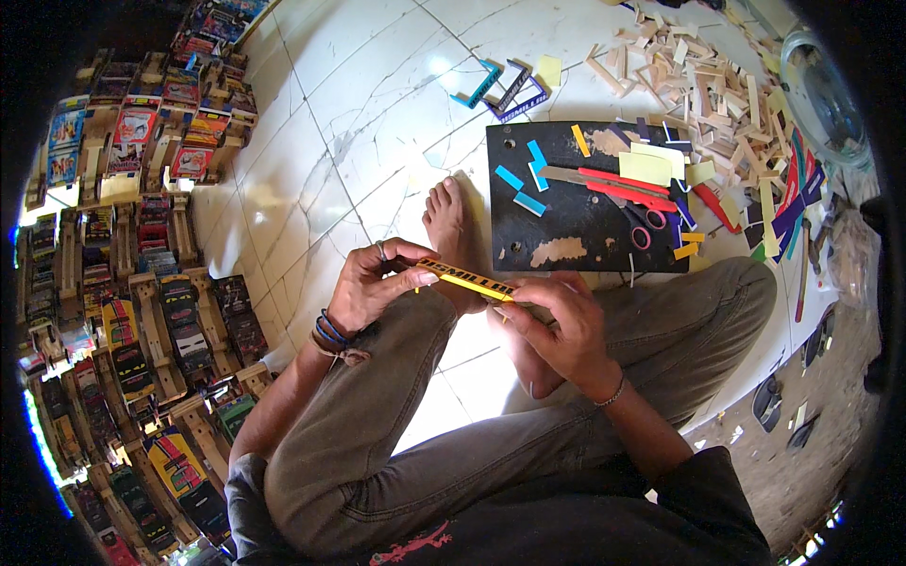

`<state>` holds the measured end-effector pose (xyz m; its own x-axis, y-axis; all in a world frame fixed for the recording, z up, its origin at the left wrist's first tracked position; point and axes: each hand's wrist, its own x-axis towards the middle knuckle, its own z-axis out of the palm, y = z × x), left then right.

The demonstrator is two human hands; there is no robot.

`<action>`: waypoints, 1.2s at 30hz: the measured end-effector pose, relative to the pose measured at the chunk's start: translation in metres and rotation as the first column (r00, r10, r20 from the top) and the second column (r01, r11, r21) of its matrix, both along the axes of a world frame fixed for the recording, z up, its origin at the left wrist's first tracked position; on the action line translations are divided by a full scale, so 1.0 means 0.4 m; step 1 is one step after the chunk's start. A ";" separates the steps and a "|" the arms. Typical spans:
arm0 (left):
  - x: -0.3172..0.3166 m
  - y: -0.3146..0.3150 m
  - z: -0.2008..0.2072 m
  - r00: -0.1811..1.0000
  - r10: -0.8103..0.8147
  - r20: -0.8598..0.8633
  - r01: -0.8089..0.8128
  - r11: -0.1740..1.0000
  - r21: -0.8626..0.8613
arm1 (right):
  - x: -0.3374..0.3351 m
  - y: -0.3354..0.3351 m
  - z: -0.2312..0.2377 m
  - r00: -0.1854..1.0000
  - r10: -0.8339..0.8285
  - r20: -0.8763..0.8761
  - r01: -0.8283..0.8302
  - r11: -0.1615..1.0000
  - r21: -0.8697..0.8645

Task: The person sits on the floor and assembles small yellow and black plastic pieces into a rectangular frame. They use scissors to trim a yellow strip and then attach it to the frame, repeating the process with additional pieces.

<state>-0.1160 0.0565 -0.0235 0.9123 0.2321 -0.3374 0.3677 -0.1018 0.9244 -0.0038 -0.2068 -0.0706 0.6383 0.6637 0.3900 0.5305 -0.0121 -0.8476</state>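
My left hand (376,288) pinches one end of a narrow yellow strip (464,280) with dark lettering, between thumb and fingers. At its other end, my right hand (564,325) grips it the same way. Held level above my crossed legs, the strip has a small yellow tab hanging near each end. Just beyond my right hand lies a worn black board (514,236). On it are a red utility knife (628,187) with its blade out, scissors (647,228) with pink finger loops, and small blue strips (528,203).
A big pile of small wooden sticks (703,80) spreads at the far right, beside a clear round container (826,99). Teal and purple angled pieces (519,94) lie on the tiled floor (330,123). Wooden racks of colourful toy trucks (151,321) line the left.
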 end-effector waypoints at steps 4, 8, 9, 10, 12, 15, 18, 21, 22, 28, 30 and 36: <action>-0.001 -0.002 -0.002 1.000 0.001 -0.020 -0.001 1.000 0.006 | -0.002 0.002 -0.005 1.000 -0.023 -0.002 0.023 1.000 0.020; 0.005 0.006 0.001 0.994 -0.089 -0.064 0.090 0.996 0.000 | -0.003 0.005 -0.013 0.999 -0.041 -0.027 0.040 0.999 -0.013; 0.007 0.009 0.003 0.989 -0.122 -0.085 0.122 0.993 -0.006 | -0.002 0.006 -0.015 0.999 -0.032 -0.005 0.031 0.999 -0.024; 0.008 0.009 0.005 0.982 -0.156 -0.104 0.157 0.988 0.000 | 0.000 0.005 -0.016 1.000 -0.017 0.019 0.018 0.999 -0.044; 0.012 0.006 0.012 0.970 -0.216 -0.114 0.219 0.976 0.012 | 0.003 0.002 -0.017 0.998 0.024 0.056 -0.020 0.997 -0.076; 0.024 -0.008 0.029 0.949 -0.266 -0.166 0.263 0.964 -0.042 | 0.004 -0.001 -0.011 0.991 0.078 0.107 -0.069 0.993 -0.092; 0.059 -0.029 0.048 0.918 -0.364 -0.154 0.363 0.931 -0.037 | 0.013 0.000 0.001 0.962 0.106 0.253 -0.086 0.992 -0.087; 0.099 -0.054 0.078 0.928 -0.343 -0.146 0.307 0.925 -0.226 | 0.042 0.012 0.021 0.902 0.126 0.412 -0.104 0.992 -0.074; 0.112 -0.061 0.090 0.935 -0.323 -0.146 0.270 0.916 -0.297 | 0.054 0.015 0.031 0.918 0.101 0.384 -0.092 0.995 -0.041; 0.149 -0.079 0.150 0.955 -0.258 -0.147 0.155 0.856 -0.494 | 0.127 0.018 0.102 0.911 0.095 0.402 -0.119 0.992 0.034; 0.141 -0.085 0.154 0.956 -0.249 -0.157 0.121 0.817 -0.563 | 0.138 0.018 0.117 0.914 0.117 0.390 -0.137 0.990 0.023; 0.107 -0.093 0.132 0.950 -0.235 -0.206 -0.019 0.613 -0.790 | 0.145 0.013 0.120 0.878 0.178 0.445 -0.220 0.975 0.043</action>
<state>-0.0733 0.0194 0.0293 0.7568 -0.3270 -0.5659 0.6397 0.5482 0.5387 0.0540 -0.2017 -0.0226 0.2480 0.7076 0.6616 0.8293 0.1979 -0.5225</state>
